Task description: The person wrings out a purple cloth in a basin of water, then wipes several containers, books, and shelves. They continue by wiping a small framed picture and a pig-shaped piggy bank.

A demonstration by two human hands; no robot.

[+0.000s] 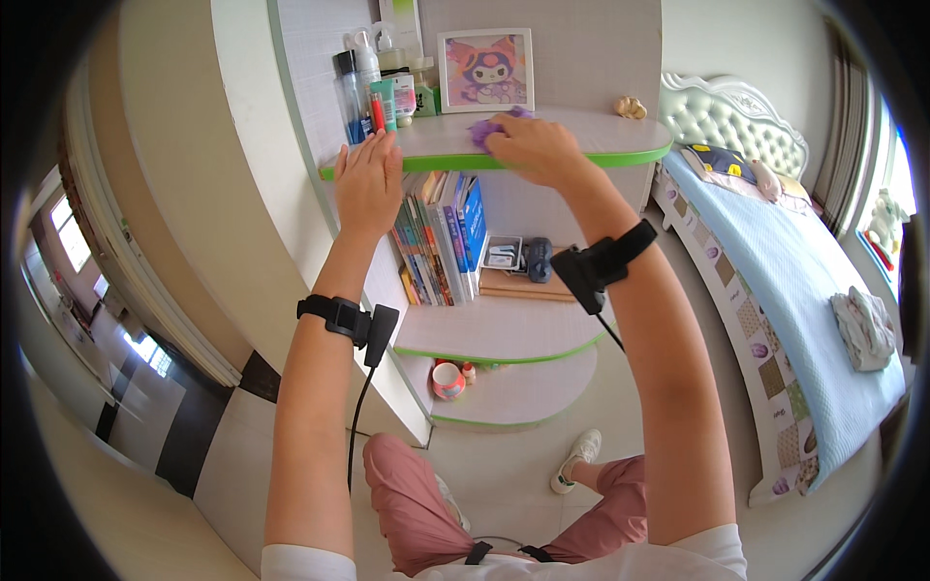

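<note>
My right hand [534,149] presses a bunched purple cloth [485,133] onto the green-edged upper shelf [443,140], in front of a white-framed cartoon picture [485,70]. At the shelf's left front edge rests my left hand [369,181], its fingers extended and nothing seen in it. Just beyond those fingers stand bottles and tubes, among them a red tube [377,111] and a green tube [386,104]. A small beige ornament [630,107] sits towards the shelf's right end. Both wrists wear black straps with cables.
Below are upright books [443,240], a small white tray [502,253] and a dark blue object [539,259] on the middle shelf [479,332]. The bottom shelf holds a pink cup [448,380]. A bed [785,269] stands right; a wall edge [269,145] rises left.
</note>
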